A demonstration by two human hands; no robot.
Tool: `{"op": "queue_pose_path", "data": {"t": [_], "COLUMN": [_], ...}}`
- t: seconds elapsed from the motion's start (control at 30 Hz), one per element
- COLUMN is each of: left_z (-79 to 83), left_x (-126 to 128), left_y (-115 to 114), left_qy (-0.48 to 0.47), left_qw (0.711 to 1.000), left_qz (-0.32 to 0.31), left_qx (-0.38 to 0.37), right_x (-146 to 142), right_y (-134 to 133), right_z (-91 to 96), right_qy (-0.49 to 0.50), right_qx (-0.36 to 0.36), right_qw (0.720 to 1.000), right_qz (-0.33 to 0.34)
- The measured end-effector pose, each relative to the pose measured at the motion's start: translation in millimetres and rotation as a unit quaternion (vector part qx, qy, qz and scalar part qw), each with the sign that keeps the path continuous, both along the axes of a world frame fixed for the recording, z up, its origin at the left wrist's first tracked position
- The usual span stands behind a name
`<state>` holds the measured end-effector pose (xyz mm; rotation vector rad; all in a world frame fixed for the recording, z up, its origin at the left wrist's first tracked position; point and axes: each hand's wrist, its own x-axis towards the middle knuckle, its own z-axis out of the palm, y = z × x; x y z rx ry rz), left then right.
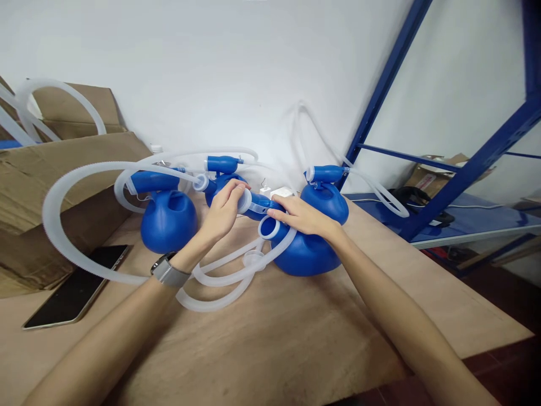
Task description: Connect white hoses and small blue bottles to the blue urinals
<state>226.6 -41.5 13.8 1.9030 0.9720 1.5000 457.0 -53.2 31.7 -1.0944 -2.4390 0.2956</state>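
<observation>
My left hand pinches the white-ringed end of a blue connector piece, fingers closed round it; a grey watch sits on that wrist. My right hand lies over the top of a blue plastic jug, its fingers closed on the other end of the same connector. The jug's white-rimmed mouth shows just below the hands. A translucent corrugated hose loops on the wooden table in front of the jug.
Blue jugs with hoses stand at the left, behind the hands and at the right. A dark phone lies at left beside cardboard boxes. A blue metal shelf frame stands to the right, white wall behind.
</observation>
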Motion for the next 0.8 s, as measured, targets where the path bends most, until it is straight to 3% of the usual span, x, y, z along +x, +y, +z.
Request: {"op": "queue_pose_path", "data": {"t": [0.23,0.33,0.5,0.67,0.8], "left_z": [-15.8,-17.8,-6.8,4.2,4.2], "left_x": [16.3,19.3,25.0,32.4,29.9], "left_y": [-6.5,-7.8,-18.8,-38.2,-32.6], "left_qy": [-0.037,-0.068,-0.125,-0.087,-0.122], "left_qw": [0.997,0.995,0.991,0.991,0.990], "left_qz": [0.024,0.026,0.008,0.009,0.020], "left_qx": [0.068,0.065,0.054,0.099,0.068], "right_x": [0.8,-1.8,-7.3,-9.1,-6.2], "right_y": [1.5,1.5,-2.4,-5.3,-4.2], "right_z": [-1.9,-2.3,-1.5,0.4,-1.9], "right_qy": [-0.027,-0.011,0.001,0.036,0.030], "right_qx": [0.007,0.015,0.007,0.000,0.001], "right_qw": [0.999,1.000,1.000,0.997,0.998], "right_qz": [0.015,0.017,0.026,0.066,0.054]}}
